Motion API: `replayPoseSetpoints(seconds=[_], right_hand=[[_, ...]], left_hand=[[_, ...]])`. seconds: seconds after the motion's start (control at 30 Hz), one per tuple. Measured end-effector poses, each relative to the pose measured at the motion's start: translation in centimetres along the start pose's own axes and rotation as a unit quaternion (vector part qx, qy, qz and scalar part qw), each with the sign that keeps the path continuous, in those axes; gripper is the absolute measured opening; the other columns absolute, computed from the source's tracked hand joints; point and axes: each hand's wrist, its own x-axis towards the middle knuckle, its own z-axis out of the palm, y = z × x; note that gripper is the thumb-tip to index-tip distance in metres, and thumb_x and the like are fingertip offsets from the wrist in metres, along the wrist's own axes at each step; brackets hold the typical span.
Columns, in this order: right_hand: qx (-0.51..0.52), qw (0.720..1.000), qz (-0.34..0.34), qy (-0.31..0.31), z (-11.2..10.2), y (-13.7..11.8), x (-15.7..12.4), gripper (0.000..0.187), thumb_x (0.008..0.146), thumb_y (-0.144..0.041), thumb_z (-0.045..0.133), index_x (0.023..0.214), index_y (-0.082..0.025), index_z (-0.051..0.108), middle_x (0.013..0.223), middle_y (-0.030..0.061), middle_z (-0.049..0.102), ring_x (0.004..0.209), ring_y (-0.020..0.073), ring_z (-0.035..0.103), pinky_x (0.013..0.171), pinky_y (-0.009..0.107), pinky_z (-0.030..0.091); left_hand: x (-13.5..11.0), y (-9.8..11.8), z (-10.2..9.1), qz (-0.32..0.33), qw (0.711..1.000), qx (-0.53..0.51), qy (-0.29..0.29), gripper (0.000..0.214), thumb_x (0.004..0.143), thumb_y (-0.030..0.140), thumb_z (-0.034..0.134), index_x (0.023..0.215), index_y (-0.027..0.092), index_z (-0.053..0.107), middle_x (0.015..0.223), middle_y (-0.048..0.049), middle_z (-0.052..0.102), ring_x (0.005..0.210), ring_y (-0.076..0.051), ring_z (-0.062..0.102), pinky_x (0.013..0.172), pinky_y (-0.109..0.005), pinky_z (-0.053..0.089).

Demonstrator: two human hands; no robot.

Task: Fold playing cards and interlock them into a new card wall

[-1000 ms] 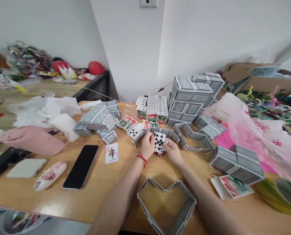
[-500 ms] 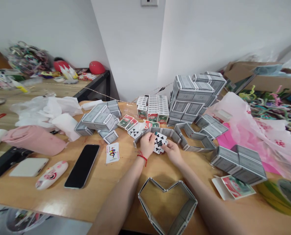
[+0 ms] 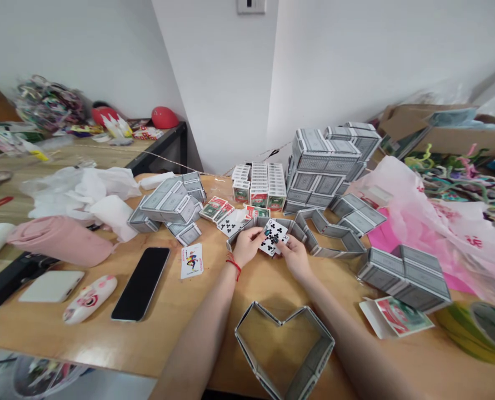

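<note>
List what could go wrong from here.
1. The heart-shaped card frame stands between the forearms; either might knock it while moving.
2. The left hand and right hand hold playing cards close to the standing zigzag card wall, so a knuckle could bump it.
3. Both hands grip the same cards by their sides; uneven pressure might bend or scatter them.

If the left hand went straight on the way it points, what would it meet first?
Past the playing cards it helps hold, the left hand would likely meet the low grey-backed card wall behind them; the exact gap is hard to judge from this view.
</note>
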Motion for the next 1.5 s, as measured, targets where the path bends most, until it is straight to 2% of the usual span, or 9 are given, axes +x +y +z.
replayPoseSetpoints(seconds=[0.13,0.37,0.47,0.6,0.8,0.9,1.1,1.37,1.5], right_hand=[[-0.003,1.0,-0.002,-0.005,-0.1,0.0,0.0,0.029,0.068,-0.045,0.059,0.075,-0.018,0.051,0.061,0.0,0.058,0.047,0.0123,0.049,0.044,0.026,0.043],[-0.038,0.999,0.004,0.023,-0.1,1.1,0.2,0.029,0.07,-0.046,0.056,0.079,-0.018,0.053,0.06,0.001,0.06,0.044,0.014,0.051,0.044,0.028,0.043],[-0.011,1.0,-0.012,-0.005,-0.2,1.3,0.4,0.027,0.072,-0.042,0.055,0.084,-0.018,0.054,0.071,0.003,0.064,0.054,0.016,0.056,0.054,0.031,0.048],[0.026,0.998,-0.039,-0.048,-0.6,1.3,0.6,0.024,0.072,-0.033,0.055,0.091,-0.018,0.057,0.086,0.0051,0.065,0.076,0.0186,0.06,0.071,0.034,0.048],[0.03,0.998,-0.031,-0.048,-0.8,1.5,0.8,0.028,0.073,-0.031,0.053,0.097,-0.017,0.057,0.088,0.0056,0.066,0.076,0.0189,0.061,0.072,0.033,0.048],[0.008,0.999,-0.035,-0.039,-0.6,1.4,0.6,0.028,0.073,-0.032,0.053,0.095,-0.016,0.058,0.089,0.0065,0.066,0.077,0.0197,0.061,0.071,0.033,0.048],[-0.085,0.995,-0.058,0.012,-0.6,1.3,0.4,0.027,0.074,-0.033,0.049,0.093,-0.015,0.058,0.085,0.0064,0.066,0.074,0.0192,0.06,0.068,0.03,0.048],[-0.197,0.972,-0.087,0.099,-0.6,2.2,0.2,0.024,0.075,-0.033,0.047,0.086,-0.015,0.059,0.068,0.0059,0.064,0.068,0.0198,0.059,0.06,0.028,0.046],[-0.165,0.979,-0.09,0.085,-0.7,1.8,0.3,0.023,0.074,-0.032,0.049,0.088,-0.016,0.057,0.071,0.0064,0.064,0.066,0.0191,0.06,0.058,0.028,0.047]], left_hand=[[0.0,-0.1,0.0,0.02,0.999,0.031,0.006,0.028,0.076,0.036,0.05,0.085,0.015,0.065,0.065,0.0,0.058,0.056,-0.01,0.046,0.052,-0.019,0.036],[0.1,-0.2,0.4,0.029,0.992,0.12,0.034,0.024,0.079,0.032,0.045,0.069,0.015,0.058,0.052,0.0023,0.047,0.047,-0.008,0.04,0.046,-0.019,0.03],[0.2,-0.4,0.4,0.06,0.985,0.152,0.061,0.021,0.079,0.029,0.045,0.07,0.015,0.058,0.058,0.0007,0.052,0.054,-0.009,0.042,0.051,-0.019,0.032],[0.3,-0.7,0.3,0.057,0.981,0.171,0.073,0.021,0.079,0.031,0.043,0.072,0.016,0.057,0.057,0.0008,0.053,0.051,-0.009,0.045,0.052,-0.02,0.033],[-0.2,-0.5,0.1,0.035,0.97,0.237,0.043,0.026,0.082,0.034,0.038,0.067,0.018,0.052,0.046,0.0027,0.049,0.044,-0.01,0.049,0.047,-0.02,0.033],[-0.5,-0.2,0.1,0.062,0.948,0.308,0.047,0.025,0.083,0.031,0.038,0.066,0.018,0.05,0.049,0.0014,0.052,0.047,-0.011,0.051,0.048,-0.02,0.032],[-0.9,-0.1,0.8,0.142,0.881,0.449,0.05,0.021,0.084,0.026,0.034,0.069,0.018,0.048,0.054,-0.0017,0.055,0.05,-0.014,0.052,0.046,-0.024,0.026],[-1.7,0.4,2.2,0.236,0.802,0.548,0.031,0.025,0.087,0.028,0.03,0.072,0.018,0.048,0.057,-0.0033,0.057,0.053,-0.015,0.054,0.049,-0.026,0.031],[-1.9,0.4,2.7,0.245,0.794,0.555,0.03,0.025,0.087,0.027,0.029,0.074,0.017,0.048,0.057,-0.0036,0.057,0.053,-0.015,0.054,0.049,-0.027,0.03]])
